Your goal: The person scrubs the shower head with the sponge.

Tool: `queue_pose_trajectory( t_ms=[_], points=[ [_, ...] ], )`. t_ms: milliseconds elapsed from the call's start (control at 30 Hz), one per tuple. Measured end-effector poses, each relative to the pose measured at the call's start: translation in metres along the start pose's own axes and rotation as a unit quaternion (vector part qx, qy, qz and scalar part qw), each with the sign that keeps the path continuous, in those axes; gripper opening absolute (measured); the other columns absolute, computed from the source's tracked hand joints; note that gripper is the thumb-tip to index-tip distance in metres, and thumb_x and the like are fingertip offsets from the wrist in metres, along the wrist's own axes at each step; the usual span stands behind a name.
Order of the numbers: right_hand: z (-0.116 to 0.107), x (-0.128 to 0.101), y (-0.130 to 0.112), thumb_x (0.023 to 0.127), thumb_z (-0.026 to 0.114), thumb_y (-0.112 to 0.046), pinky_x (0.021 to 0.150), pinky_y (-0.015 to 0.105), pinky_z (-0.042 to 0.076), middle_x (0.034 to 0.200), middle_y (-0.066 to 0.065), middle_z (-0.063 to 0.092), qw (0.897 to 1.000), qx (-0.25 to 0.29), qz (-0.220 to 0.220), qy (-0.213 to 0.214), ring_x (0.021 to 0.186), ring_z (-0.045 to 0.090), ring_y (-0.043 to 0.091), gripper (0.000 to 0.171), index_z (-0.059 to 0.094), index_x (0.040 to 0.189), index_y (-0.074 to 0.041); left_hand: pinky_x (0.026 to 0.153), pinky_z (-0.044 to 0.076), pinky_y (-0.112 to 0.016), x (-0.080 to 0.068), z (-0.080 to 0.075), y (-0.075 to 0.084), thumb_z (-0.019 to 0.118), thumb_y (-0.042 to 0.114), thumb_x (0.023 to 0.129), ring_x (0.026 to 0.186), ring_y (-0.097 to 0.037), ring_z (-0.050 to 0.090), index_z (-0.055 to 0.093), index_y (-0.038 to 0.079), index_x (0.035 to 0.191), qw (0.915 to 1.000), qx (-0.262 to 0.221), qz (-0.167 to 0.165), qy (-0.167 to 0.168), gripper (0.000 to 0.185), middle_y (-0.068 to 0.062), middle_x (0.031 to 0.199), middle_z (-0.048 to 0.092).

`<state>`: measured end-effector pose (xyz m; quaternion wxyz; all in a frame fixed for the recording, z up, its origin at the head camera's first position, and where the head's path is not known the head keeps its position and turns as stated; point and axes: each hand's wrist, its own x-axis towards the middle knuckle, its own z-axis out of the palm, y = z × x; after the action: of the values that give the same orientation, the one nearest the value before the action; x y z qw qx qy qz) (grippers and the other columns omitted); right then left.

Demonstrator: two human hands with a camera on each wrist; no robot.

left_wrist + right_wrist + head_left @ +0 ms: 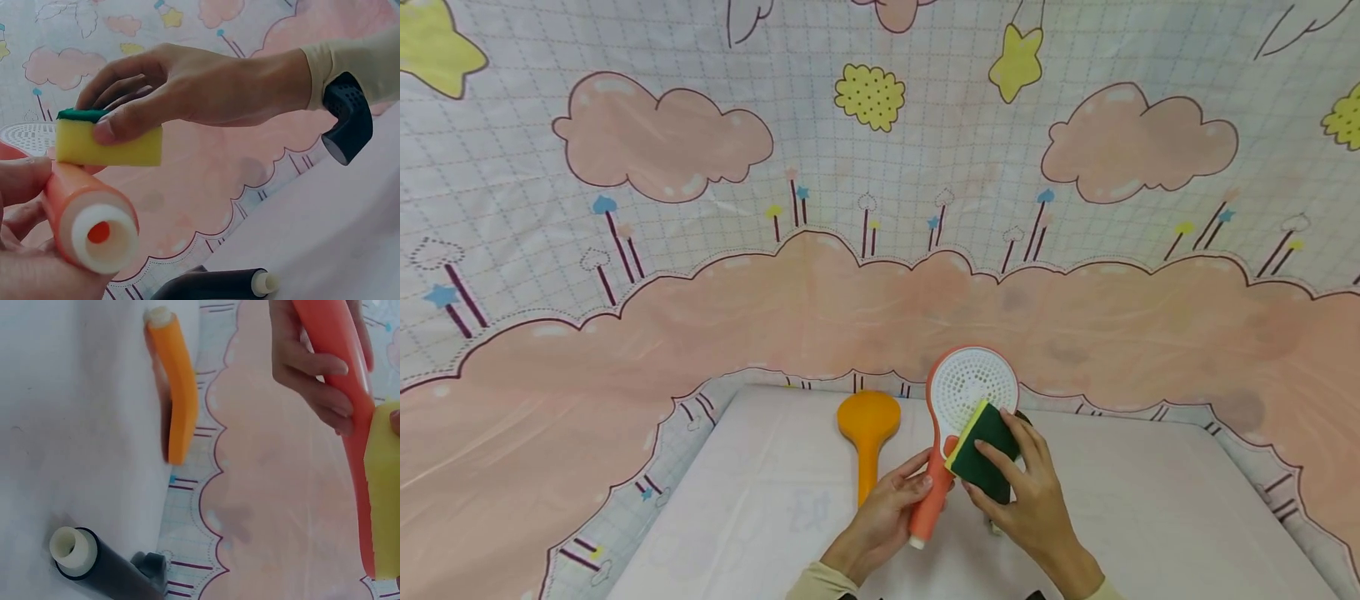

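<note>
A big cloth [880,208] with pink clouds and yellow stars hangs behind and runs down under a white table [1150,517]. On the table, to the left, an orange shower head [868,433] lies flat by itself, well apart from the hands. Nearer the person, a dark shower head [103,565] lies on the table, partly hidden under the hands.

The person holds up a pink shower head [958,417] over the middle of the table, with its white round face of little holes turned toward them. It looks like the scrubbing part is going on now. To keep scrubbing, the sponge would have to slide across the holey face while the handle is kept steady.

The left hand [883,512] has its fingers wrapped tight around the pink handle, near the bottom end. The right hand [1026,483] pinches a sponge [983,454], yellow on one side and green on the other, thumb on one side and fingers on the other. The sponge touches the pink shower head where the face meets the handle.
</note>
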<state>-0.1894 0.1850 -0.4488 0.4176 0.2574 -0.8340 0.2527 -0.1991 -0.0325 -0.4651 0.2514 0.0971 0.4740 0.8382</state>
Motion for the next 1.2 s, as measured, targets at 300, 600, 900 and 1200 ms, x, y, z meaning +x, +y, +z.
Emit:
queue_pose_trajectory(
  t_ms=[300, 600, 900, 1200],
  points=[
    [0.005, -0.008, -0.005, 0.09, 0.054, -0.06, 0.113, 0.01, 0.021, 0.147, 0.018, 0.048, 0.999, 0.014, -0.027, -0.012, 0.131, 0.042, 0.032, 0.05, 0.07, 0.117, -0.021, 0.093, 0.052, -0.025, 0.003, 0.0, -0.002, 0.056, 0.021, 0.099, 0.109, -0.016, 0.06, 0.035, 0.01, 0.153, 0.9999, 0.002, 0.002, 0.011, 0.059, -0.009, 0.138, 0.056],
    [0.007, -0.016, -0.01, 0.091, 0.057, -0.057, 0.115, 0.012, 0.022, 0.145, 0.019, 0.049, 0.997, 0.038, -0.058, -0.016, 0.131, 0.043, 0.031, 0.046, 0.069, 0.119, -0.022, 0.095, 0.05, -0.022, 0.004, 0.002, -0.001, 0.054, 0.021, 0.101, 0.113, -0.014, 0.061, 0.033, 0.01, 0.153, 1.0, -0.003, 0.009, 0.001, 0.058, -0.012, 0.145, 0.052],
    [0.005, -0.025, -0.017, 0.084, 0.069, -0.056, 0.113, 0.013, 0.027, 0.148, 0.013, 0.048, 0.996, 0.035, -0.036, -0.08, 0.135, 0.04, 0.026, 0.044, 0.067, 0.119, -0.029, 0.1, 0.05, -0.029, 0.006, 0.003, -0.001, 0.053, 0.02, 0.101, 0.117, -0.016, 0.06, 0.035, 0.012, 0.153, 0.9998, -0.016, 0.012, 0.005, 0.055, -0.01, 0.142, 0.053],
    [0.004, -0.026, -0.021, 0.07, 0.086, -0.042, 0.115, 0.013, 0.02, 0.148, 0.013, 0.048, 0.992, 0.035, -0.059, -0.101, 0.132, 0.041, 0.026, 0.054, 0.067, 0.119, -0.029, 0.102, 0.049, -0.029, 0.009, 0.003, 0.002, 0.052, 0.02, 0.101, 0.118, -0.015, 0.059, 0.036, 0.014, 0.152, 0.9998, -0.006, 0.002, 0.02, 0.054, -0.01, 0.147, 0.05]
  ],
)
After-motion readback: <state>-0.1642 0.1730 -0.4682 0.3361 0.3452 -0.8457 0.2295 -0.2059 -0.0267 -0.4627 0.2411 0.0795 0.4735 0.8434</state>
